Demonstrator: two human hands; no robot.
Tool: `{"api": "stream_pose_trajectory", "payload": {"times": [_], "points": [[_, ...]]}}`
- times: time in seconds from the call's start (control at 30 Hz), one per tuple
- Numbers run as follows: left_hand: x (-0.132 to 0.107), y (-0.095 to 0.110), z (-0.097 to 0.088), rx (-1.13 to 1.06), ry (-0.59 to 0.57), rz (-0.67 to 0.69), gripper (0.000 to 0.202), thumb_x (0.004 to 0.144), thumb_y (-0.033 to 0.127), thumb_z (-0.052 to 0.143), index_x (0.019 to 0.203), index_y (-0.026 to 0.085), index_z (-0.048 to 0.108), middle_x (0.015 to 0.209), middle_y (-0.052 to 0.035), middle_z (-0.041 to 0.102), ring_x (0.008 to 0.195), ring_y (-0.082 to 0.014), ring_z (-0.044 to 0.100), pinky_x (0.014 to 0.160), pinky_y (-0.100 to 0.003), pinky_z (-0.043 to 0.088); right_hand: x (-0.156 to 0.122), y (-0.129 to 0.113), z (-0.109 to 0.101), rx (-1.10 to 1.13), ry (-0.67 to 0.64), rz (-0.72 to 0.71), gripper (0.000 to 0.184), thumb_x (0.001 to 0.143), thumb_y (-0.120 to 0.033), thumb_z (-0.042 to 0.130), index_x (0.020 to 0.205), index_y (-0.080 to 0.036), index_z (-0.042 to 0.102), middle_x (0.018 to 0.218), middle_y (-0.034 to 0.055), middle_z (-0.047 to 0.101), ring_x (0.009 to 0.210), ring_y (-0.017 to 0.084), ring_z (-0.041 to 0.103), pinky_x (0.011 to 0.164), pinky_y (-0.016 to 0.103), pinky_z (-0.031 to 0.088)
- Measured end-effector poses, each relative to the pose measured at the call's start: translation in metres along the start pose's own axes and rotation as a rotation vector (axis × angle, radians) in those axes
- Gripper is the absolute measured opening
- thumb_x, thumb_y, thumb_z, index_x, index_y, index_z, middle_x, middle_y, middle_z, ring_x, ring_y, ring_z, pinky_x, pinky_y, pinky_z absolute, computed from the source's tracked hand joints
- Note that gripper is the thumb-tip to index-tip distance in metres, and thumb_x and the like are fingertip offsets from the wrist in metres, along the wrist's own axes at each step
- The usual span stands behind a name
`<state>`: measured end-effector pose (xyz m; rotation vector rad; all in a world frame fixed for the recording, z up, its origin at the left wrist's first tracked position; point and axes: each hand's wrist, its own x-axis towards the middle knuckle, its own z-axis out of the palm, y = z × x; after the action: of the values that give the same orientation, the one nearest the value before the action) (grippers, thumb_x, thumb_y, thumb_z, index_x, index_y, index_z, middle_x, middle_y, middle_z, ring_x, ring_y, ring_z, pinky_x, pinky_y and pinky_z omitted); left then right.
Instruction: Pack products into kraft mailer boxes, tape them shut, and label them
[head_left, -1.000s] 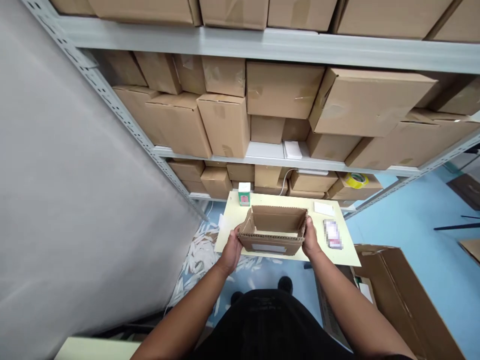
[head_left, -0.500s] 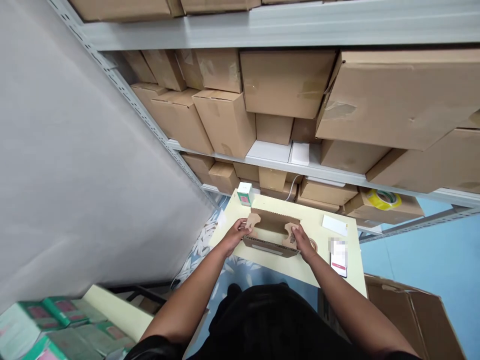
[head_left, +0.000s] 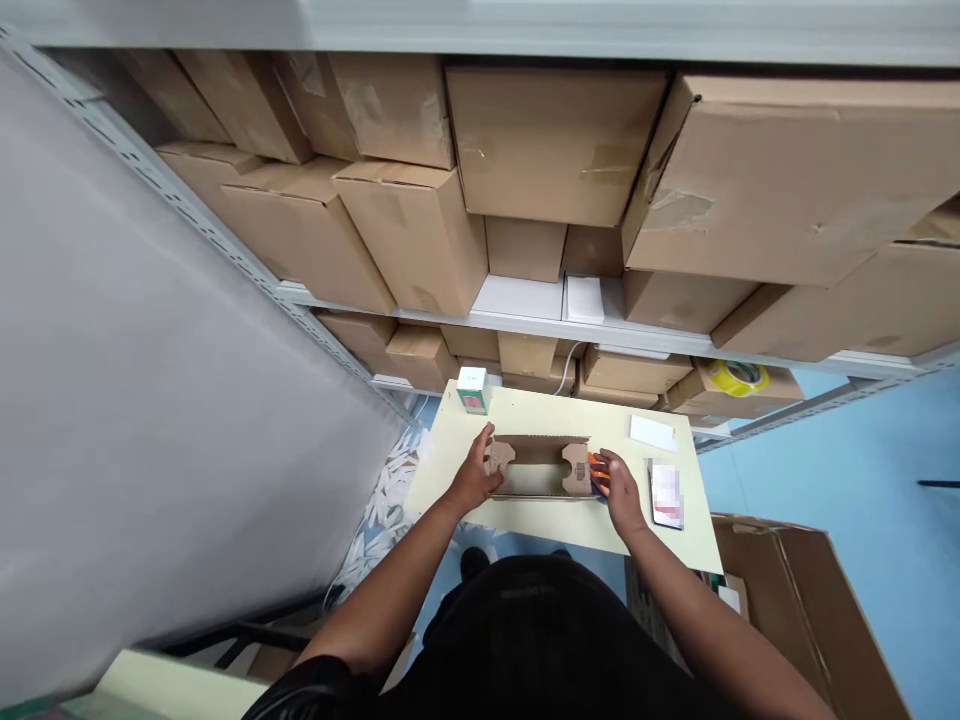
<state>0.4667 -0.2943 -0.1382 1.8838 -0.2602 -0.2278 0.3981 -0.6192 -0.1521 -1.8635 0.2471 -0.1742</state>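
Note:
A small open cardboard box rests on the pale yellow table, with its end flaps standing at left and right. My left hand grips the box's left end, the thumb over the flap and the fingers on the outer side. At the right end, my right hand is curled around an orange and dark blue object, partly covered by the fingers; its kind is unclear. A white and green carton stands at the table's far left corner.
The table also carries a phone and a flat white item at right. Shelves behind hold many cardboard boxes. Yellow tape lies on one box. A large open carton stands at lower right.
My right hand has left the box's right flap and moved to the orange object beside it. The left hand stays at the box's left end. The view has shifted.

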Motion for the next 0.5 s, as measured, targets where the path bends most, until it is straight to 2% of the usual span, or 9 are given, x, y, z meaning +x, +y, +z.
{"api": "stream_pose_trajectory", "payload": {"times": [0.1, 0.2, 0.33, 0.43, 0.5], "points": [[0.004, 0.001, 0.001, 0.005, -0.009, 0.037, 0.088, 0.075, 0.018, 0.068, 0.156, 0.026, 0.035, 0.154, -0.0118, 0.041, 0.140, -0.0290, 0.045, 0.111, -0.045, 0.045, -0.038, -0.006, -0.001, 0.083, -0.069, -0.015, 0.062, 0.101, -0.062, 0.039, 0.147, -0.022, 0.050, 0.147, 0.0154, 0.057, 0.129, 0.030, 0.060, 0.103, 0.046, 0.053], [0.004, 0.001, -0.002, 0.024, -0.025, 0.066, 0.066, 0.076, 0.019, 0.067, 0.141, 0.023, 0.053, 0.149, -0.0108, 0.047, 0.139, -0.0280, 0.046, 0.111, -0.044, 0.046, -0.056, -0.015, 0.010, -0.042, -0.016, 0.007, 0.062, 0.098, -0.058, 0.049, 0.149, -0.023, 0.047, 0.145, 0.0147, 0.059, 0.132, 0.031, 0.058, 0.105, 0.047, 0.052], [0.001, 0.000, -0.012, -0.044, -0.100, 0.088, 0.043, 0.087, 0.026, 0.059, 0.129, 0.023, 0.064, 0.154, -0.0110, 0.047, 0.145, -0.0278, 0.042, 0.117, -0.047, 0.041, -0.045, -0.026, 0.027, -0.179, 0.088, 0.032, 0.063, 0.099, -0.056, 0.047, 0.149, -0.019, 0.044, 0.139, 0.0169, 0.060, 0.127, 0.030, 0.059, 0.104, 0.047, 0.050], [0.000, 0.000, -0.017, -0.140, -0.094, 0.127, 0.040, 0.097, 0.033, 0.048, 0.129, 0.020, 0.067, 0.156, -0.0121, 0.048, 0.147, -0.0275, 0.041, 0.124, -0.050, 0.030, -0.032, -0.030, 0.033, -0.262, 0.123, 0.014, 0.063, 0.098, -0.057, 0.044, 0.147, -0.016, 0.044, 0.137, 0.0188, 0.058, 0.127, 0.031, 0.056, 0.105, 0.049, 0.048], [-0.001, 0.001, -0.016, -0.147, -0.082, 0.122, 0.040, 0.099, 0.039, 0.048, 0.128, 0.019, 0.068, 0.156, -0.0128, 0.048, 0.147, -0.0280, 0.042, 0.125, -0.051, 0.029, -0.026, -0.032, 0.034, -0.317, 0.148, 0.023, 0.063, 0.098, -0.058, 0.045, 0.146, -0.017, 0.045, 0.135, 0.0188, 0.057, 0.125, 0.032, 0.055, 0.104, 0.050, 0.047]]}}
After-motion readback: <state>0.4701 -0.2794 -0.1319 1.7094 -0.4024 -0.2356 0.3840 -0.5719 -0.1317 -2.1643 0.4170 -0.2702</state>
